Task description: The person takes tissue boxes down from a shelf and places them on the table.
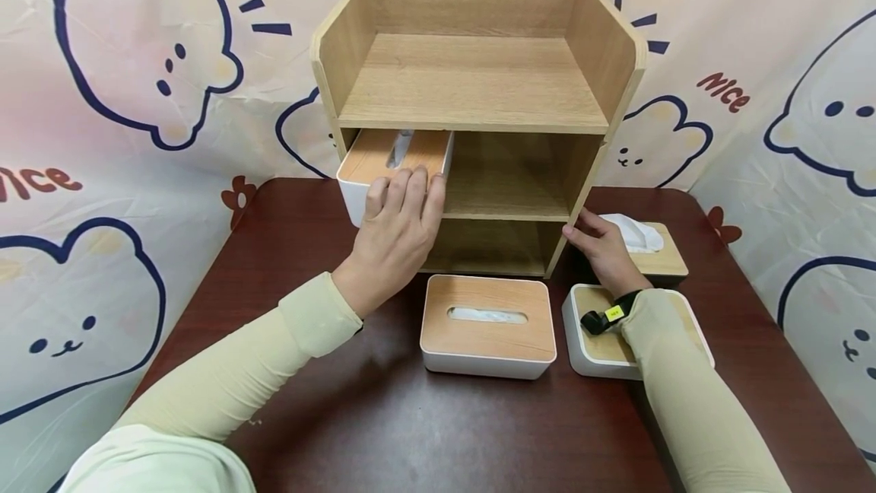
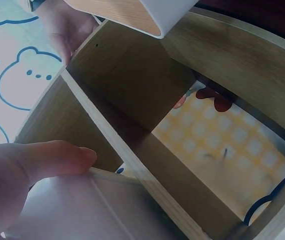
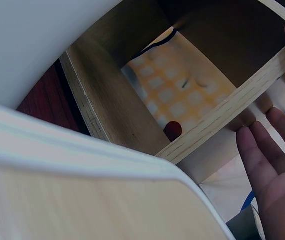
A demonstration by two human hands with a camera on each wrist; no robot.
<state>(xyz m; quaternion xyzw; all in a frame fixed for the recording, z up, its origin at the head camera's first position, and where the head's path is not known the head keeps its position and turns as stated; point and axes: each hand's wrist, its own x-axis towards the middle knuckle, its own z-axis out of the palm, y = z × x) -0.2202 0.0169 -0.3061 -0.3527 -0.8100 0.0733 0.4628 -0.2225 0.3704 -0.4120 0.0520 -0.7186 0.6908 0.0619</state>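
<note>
My left hand (image 1: 400, 230) grips a white tissue box (image 1: 352, 200) with a wood-toned lid, fingers over its front top edge. The box sits partly inside the left of the wooden shelf unit's (image 1: 472, 86) middle level, its front sticking out. In the left wrist view, the thumb (image 2: 65, 155) lies along the box's edge. My right hand (image 1: 605, 249) is at the unit's right side panel. In the right wrist view its fairly straight fingers (image 3: 257, 152) touch the panel's outer face, the thumb near the front edge.
On the dark red table (image 1: 424, 432), a second tissue box (image 1: 489, 360) stands before the unit. A white-rimmed box (image 1: 585, 348) lies under the right wrist. Behind it is a dark box with a pale wooden lid (image 1: 674, 249) and tissue sticking out. Printed cloth (image 1: 807, 196) surrounds the table.
</note>
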